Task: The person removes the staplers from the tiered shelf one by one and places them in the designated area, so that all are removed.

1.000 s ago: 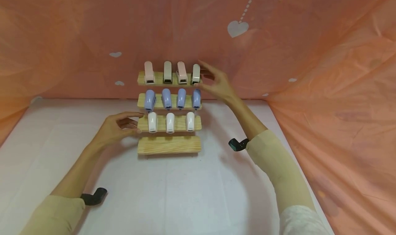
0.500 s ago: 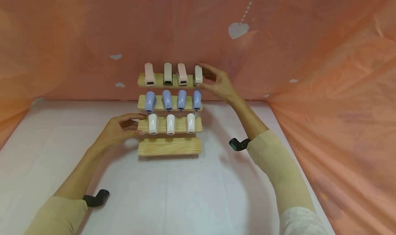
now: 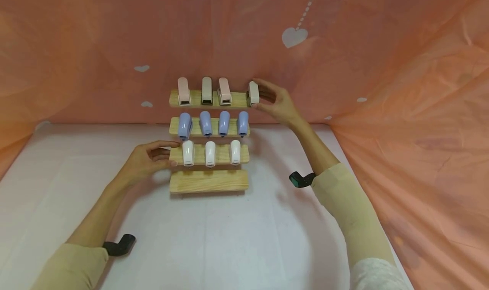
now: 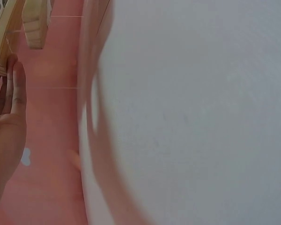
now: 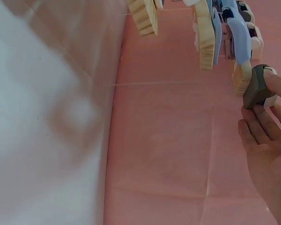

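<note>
At the right end of the top shelf (image 3: pixel 239 99), my right hand (image 3: pixel 280 106) pinches a pale grey mini stapler (image 3: pixel 254 93) between thumb and fingers. The right wrist view shows the stapler's darker grey side (image 5: pixel 255 89), just beyond the shelf end. Two pink staplers (image 3: pixel 184 90) and another pale grey stapler (image 3: pixel 207 89) stand farther left on that shelf. My left hand (image 3: pixel 139 160) holds the left end of the third shelf (image 3: pixel 223 154), thumb in front and fingers behind. Three white staplers (image 3: pixel 210 153) stand on this shelf.
Several lilac-blue staplers (image 3: pixel 224 122) line the second shelf (image 3: pixel 195 126). The bottom wooden shelf (image 3: pixel 209 181) is nearest me. A white-covered table (image 3: pixel 237 243) lies below, with an orange-pink curtain (image 3: pixel 237 31) behind and at the sides.
My right hand has closed on the pale grey stapler and shifted it rightward to the shelf's end. My left hand has moved slightly right along the third shelf's end.
</note>
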Tool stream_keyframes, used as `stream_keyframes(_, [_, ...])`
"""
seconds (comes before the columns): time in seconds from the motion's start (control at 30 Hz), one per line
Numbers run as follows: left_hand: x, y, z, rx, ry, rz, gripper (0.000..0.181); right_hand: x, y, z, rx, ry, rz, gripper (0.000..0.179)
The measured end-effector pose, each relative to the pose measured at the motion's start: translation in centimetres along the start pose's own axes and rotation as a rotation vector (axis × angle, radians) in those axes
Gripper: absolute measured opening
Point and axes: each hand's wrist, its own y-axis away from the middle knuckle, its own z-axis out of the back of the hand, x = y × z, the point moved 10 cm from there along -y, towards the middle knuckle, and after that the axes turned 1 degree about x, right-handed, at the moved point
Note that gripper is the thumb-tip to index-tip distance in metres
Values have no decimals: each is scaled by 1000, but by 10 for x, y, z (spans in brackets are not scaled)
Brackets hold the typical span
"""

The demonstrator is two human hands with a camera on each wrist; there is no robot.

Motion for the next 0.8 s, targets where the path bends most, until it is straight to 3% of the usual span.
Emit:
stream_keyframes(0.37, [0,0,0,5,33,-5,52,-36,13,20,-32,-60,-15,70])
stream_keyframes(0.8, [4,0,-2,6,33,42,52,-67,28,15,-5,-42,-67,67])
